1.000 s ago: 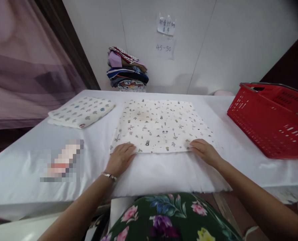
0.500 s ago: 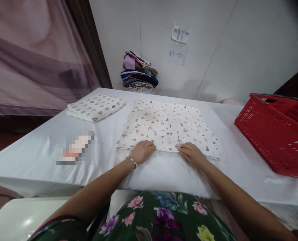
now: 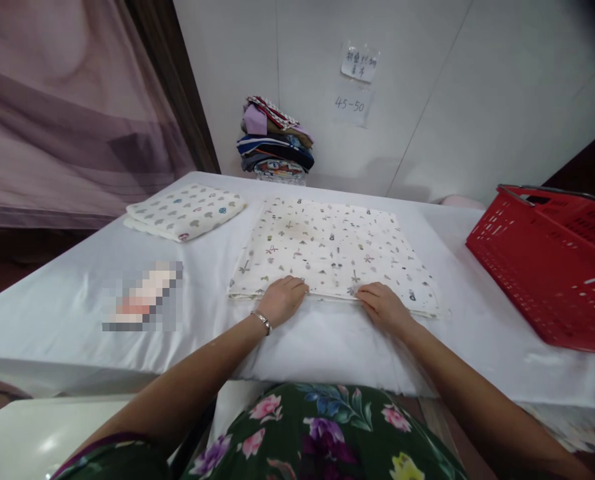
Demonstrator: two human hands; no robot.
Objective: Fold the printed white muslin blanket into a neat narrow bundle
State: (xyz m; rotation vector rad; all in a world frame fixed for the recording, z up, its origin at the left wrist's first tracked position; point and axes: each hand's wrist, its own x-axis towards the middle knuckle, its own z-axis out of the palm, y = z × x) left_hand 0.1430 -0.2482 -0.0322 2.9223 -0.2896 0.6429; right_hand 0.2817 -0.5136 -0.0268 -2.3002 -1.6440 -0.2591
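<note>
A white cloth (image 3: 322, 247) with small printed figures lies folded flat in the middle of the table, its near edge towards me. My left hand (image 3: 283, 300) pinches that edge left of centre, a silver bracelet on its wrist. Farther right along the same edge, my right hand (image 3: 382, 305) grips the fabric between thumb and fingers. Both thumbs are mostly hidden. The stretch of edge between the hands runs nearly straight.
A second folded cloth (image 3: 187, 210) with grey shapes lies at the back left. A blurred-out object (image 3: 145, 297) rests nearer. At right stands a red plastic basket (image 3: 552, 267). Behind the white-covered table (image 3: 77, 293) rises a stack of folded fabrics (image 3: 276, 143) by the wall.
Both hands keep hold of the cloth's near edge, which looks straighter between them now. The whole view has shifted slightly.
</note>
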